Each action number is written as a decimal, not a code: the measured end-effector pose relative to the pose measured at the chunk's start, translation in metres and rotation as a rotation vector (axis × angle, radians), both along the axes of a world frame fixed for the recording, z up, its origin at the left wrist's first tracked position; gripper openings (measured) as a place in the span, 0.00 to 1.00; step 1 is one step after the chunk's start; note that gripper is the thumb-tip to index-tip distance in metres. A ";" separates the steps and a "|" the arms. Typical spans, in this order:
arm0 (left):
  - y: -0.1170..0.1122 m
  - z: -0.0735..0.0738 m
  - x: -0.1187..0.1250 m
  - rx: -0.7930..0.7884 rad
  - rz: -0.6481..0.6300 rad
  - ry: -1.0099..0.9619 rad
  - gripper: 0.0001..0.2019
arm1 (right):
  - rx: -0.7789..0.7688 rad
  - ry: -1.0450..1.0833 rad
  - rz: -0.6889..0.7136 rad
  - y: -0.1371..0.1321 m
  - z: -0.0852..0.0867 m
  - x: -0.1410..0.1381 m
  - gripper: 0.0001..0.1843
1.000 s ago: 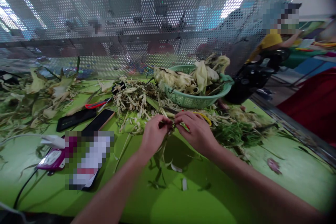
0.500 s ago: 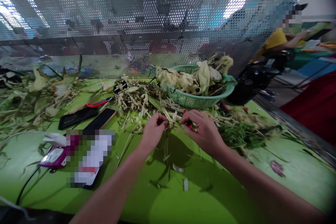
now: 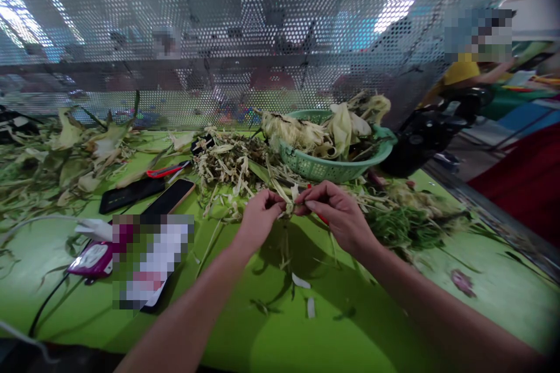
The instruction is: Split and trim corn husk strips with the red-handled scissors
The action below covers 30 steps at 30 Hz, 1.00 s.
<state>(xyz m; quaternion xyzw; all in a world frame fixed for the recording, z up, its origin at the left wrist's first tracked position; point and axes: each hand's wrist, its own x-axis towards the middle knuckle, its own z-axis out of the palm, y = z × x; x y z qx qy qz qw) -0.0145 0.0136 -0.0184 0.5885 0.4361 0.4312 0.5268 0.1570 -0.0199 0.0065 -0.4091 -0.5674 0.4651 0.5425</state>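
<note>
Between my two hands is a small knotted piece of pale dried husk, with thin strands hanging below it. My left hand pinches it from the left, thumb against forefinger. From the other side my right hand has its thumb and fingertips pressed together at the piece's edge; what exactly lies in that pinch is too small to make out. A red object shows partly behind my right hand. Just beyond the hands lies a heap of knotted husk bits.
A green plastic basket full of husks stands behind my hands. Green fibres lie to the right. Phones, a red cutter, a purple device and loose husks occupy the left. A perforated metal screen borders the back.
My right hand has moved left, and its fingertips now meet the husk piece beside my left fingers. Earlier there was a gap between the hands. My left hand keeps its pinch.
</note>
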 end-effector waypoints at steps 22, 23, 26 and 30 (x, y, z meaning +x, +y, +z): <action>-0.004 0.008 0.003 -0.060 -0.177 -0.280 0.06 | -0.145 -0.116 -0.015 0.017 -0.014 0.007 0.07; -0.003 0.008 0.003 -0.057 -0.173 -0.280 0.06 | -0.130 -0.129 -0.026 0.018 -0.015 0.009 0.07; -0.003 0.010 0.002 -0.048 -0.159 -0.282 0.06 | -0.094 -0.182 -0.071 0.019 -0.015 0.013 0.08; -0.004 0.015 0.002 -0.024 -0.173 -0.297 0.05 | -0.093 -0.197 -0.064 0.020 -0.015 0.013 0.08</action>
